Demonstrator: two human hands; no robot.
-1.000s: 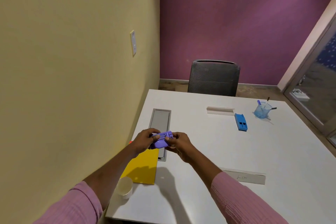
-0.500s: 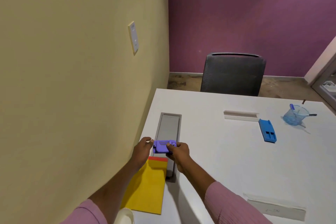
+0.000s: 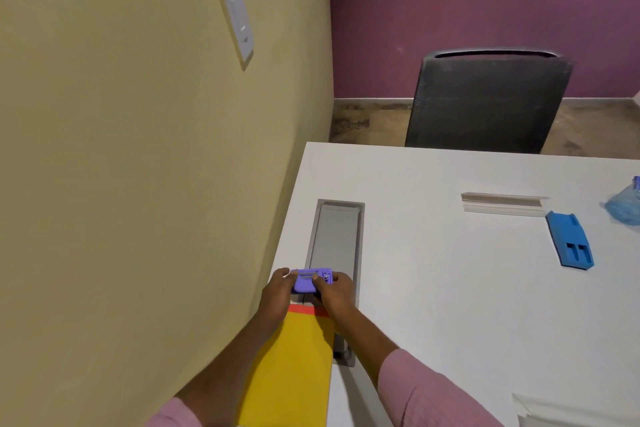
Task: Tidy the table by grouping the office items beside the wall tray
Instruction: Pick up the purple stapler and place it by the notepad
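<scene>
A small purple stapler-like item (image 3: 311, 280) sits low over the left edge of the grey recessed tray (image 3: 336, 239) by the yellow wall. My left hand (image 3: 277, 295) grips its left end and my right hand (image 3: 334, 291) grips its right end, thumb on top. Just below them lies a yellow envelope (image 3: 291, 371) with a red strip at its top. A blue plastic item (image 3: 569, 243) lies on the white table (image 3: 450, 305) at the right, and a clear blue cup (image 3: 625, 210) is cut off by the right edge.
A long white strip (image 3: 502, 204) lies behind the blue item. A clear ruler-like piece (image 3: 540, 412) shows at the lower right corner. A dark mesh chair (image 3: 485, 104) stands at the table's far side. A wall switch plate (image 3: 237, 19) is on the yellow wall.
Both hands have carried the purple item forward and down, from above the yellow envelope to the near part of the grey tray. The view has turned left.
</scene>
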